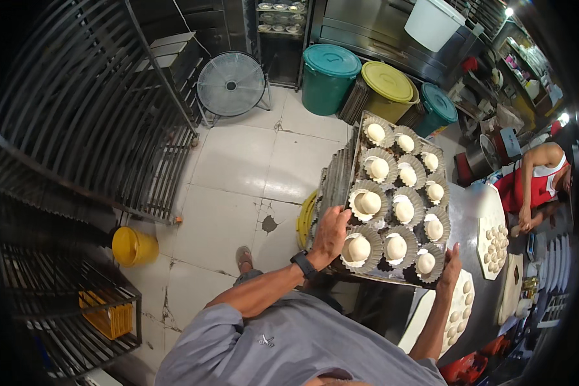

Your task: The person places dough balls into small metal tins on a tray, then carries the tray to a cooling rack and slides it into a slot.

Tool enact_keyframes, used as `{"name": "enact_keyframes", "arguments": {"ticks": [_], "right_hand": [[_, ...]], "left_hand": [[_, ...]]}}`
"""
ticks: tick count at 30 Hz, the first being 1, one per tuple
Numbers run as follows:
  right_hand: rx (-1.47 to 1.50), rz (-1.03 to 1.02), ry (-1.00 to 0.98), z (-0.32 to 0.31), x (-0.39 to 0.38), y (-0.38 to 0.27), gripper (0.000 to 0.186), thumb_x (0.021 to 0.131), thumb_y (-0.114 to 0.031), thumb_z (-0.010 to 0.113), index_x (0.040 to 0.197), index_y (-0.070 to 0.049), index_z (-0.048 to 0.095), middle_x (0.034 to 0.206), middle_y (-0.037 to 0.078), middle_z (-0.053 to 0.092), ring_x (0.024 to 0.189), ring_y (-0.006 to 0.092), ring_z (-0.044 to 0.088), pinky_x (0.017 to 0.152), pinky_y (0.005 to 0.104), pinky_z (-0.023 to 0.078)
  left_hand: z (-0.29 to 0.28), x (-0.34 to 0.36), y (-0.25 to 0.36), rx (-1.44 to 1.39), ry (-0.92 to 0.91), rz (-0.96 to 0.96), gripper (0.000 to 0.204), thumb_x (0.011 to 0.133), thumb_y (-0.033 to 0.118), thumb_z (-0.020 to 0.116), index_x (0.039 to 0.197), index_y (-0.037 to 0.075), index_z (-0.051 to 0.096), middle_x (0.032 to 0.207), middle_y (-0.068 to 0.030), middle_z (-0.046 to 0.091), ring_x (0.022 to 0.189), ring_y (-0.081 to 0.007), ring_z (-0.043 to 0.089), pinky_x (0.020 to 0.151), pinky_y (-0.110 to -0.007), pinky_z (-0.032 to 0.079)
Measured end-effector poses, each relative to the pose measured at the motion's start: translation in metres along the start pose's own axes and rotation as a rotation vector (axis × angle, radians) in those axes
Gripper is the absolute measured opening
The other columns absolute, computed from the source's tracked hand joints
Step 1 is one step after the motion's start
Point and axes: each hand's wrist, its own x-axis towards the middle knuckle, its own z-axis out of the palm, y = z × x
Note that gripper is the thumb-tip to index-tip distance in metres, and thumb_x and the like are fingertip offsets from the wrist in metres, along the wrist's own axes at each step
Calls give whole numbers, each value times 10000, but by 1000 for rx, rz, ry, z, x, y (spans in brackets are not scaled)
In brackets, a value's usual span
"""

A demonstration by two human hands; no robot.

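A metal baking tray (356, 154) is gripped by its edges between my two hands. It carries rows of fluted tins (375, 264) lined with white paper, each with a pale round dough ball (367, 203) inside. My left hand (331, 235) is closed on the tray's left edge, near the front corner. At the front right corner my right hand (451, 267) holds the right edge, its fingers partly hidden below. A stack of dark trays (338, 180) shows beside and below the tray's left side. I cannot tell whether the held tray rests on it.
Slatted metal racks (103, 109) stand on the left, near a yellow bucket (135, 246). A floor fan (231, 85) and lidded bins (331, 80) stand ahead. Right, a co-worker in a red apron (513, 188) handles dough at a table with a dough board (489, 207).
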Motion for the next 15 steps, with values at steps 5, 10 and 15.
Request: {"name": "enact_keyframes", "arguments": {"ticks": [5,10,15], "right_hand": [[59,-27,-67,81,-67,-41,677,1024,-573,478,1158,55,690,1072,143,735,953,208,700,894,338,545],[161,-118,-47,193,-101,-64,456,1067,-373,481,1162,34,663,1064,104,725,952,170,690,870,327,544],[226,-77,-150,279,-108,-89,395,1071,-318,482,1124,25,671,1075,108,720,945,180,691,861,339,554]], "left_hand": [[-79,22,-28,42,-18,130,173,940,61,524,1099,-3,544,979,-201,567,923,-380,560,792,-472,467],[-185,83,-70,40,21,271,188,938,67,501,1097,-20,554,1000,-212,587,946,-408,565,822,-468,470],[-252,109,-88,-181,-47,-19,196,968,100,472,1068,-40,564,983,-219,587,922,-408,564,832,-453,464]]}}
